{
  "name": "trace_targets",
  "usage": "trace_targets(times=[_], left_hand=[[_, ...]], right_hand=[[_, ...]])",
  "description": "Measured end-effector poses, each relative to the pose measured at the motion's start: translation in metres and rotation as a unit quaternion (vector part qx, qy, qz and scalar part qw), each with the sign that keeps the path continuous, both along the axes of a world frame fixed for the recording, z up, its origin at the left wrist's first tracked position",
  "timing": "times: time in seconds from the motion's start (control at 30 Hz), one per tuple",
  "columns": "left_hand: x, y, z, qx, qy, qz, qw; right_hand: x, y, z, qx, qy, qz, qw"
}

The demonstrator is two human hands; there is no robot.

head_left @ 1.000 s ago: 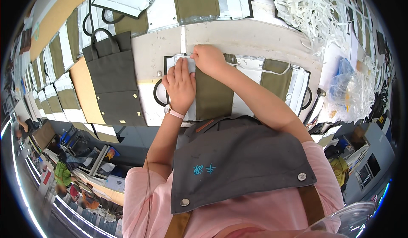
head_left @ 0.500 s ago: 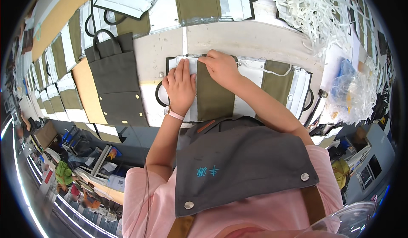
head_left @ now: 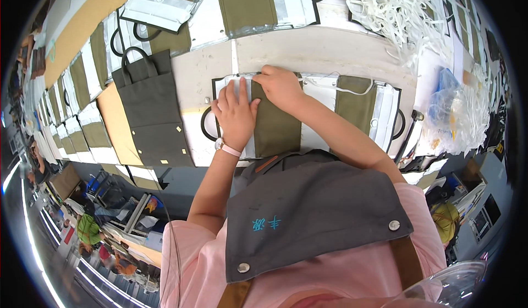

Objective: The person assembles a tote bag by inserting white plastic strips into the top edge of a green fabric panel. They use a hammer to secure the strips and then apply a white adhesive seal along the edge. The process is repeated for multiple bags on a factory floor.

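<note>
My left hand (head_left: 236, 116): flat on the white part, fingers spread wider than a second ago.
My right hand (head_left: 279, 89): slightly further right along the far edge; I can't tell whether its bent fingertips pinch anything.
Olive-and-white bag (head_left: 278, 122): flat before me, under both hands, which are apart.
Near edge: close against my grey apron (head_left: 316, 214).
Room: pale tabletop (head_left: 313, 49) beyond the far edge; dark bag (head_left: 154, 112) leftward.

Left hand (head_left: 235, 114) flat on olive-white panel (head_left: 278, 122), right hand (head_left: 279, 88) curled at its edge
</note>
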State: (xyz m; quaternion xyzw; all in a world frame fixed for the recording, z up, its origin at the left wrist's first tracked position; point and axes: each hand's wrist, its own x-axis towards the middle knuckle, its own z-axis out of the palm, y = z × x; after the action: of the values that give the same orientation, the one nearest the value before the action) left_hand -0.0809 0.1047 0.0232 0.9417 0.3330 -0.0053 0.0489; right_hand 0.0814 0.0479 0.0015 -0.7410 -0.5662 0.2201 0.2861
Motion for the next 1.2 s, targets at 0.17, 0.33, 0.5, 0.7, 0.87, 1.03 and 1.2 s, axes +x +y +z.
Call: trace_targets(times=[0.17, 0.33, 0.5, 0.7, 0.87, 1.03, 1.2], left_hand=[[0.003, -0.006, -0.005, -0.011, 0.004, -0.020, 1.000], [0.002, -0.003, -0.004, -0.013, 0.016, -0.030, 0.999], [-0.001, 0.000, -0.005, -0.011, 0.018, -0.040, 0.999], [-0.004, 0.004, -0.006, -0.025, 0.015, -0.056, 0.998], [-0.007, 0.008, -0.001, -0.040, 0.003, -0.079, 0.996], [-0.004, 0.010, 0.002, -0.026, 0.020, -0.087, 0.996], [0.004, 0.011, 0.008, -0.025, 0.042, -0.072, 0.996]], right_hand=[[0.001, -0.003, 0.012, -0.028, -0.022, -0.016, 0.999], [0.008, -0.026, 0.020, -0.025, 0.025, -0.058, 0.998], [0.006, -0.021, 0.031, 0.004, 0.075, -0.073, 0.995], [0.018, -0.025, 0.007, -0.003, 0.025, -0.063, 0.998], [0.015, -0.026, -0.002, 0.003, 0.026, -0.077, 0.997], [0.016, -0.028, 0.000, 0.011, 0.031, -0.074, 0.997], [0.014, -0.029, -0.002, 0.001, 0.008, -0.065, 0.998]])
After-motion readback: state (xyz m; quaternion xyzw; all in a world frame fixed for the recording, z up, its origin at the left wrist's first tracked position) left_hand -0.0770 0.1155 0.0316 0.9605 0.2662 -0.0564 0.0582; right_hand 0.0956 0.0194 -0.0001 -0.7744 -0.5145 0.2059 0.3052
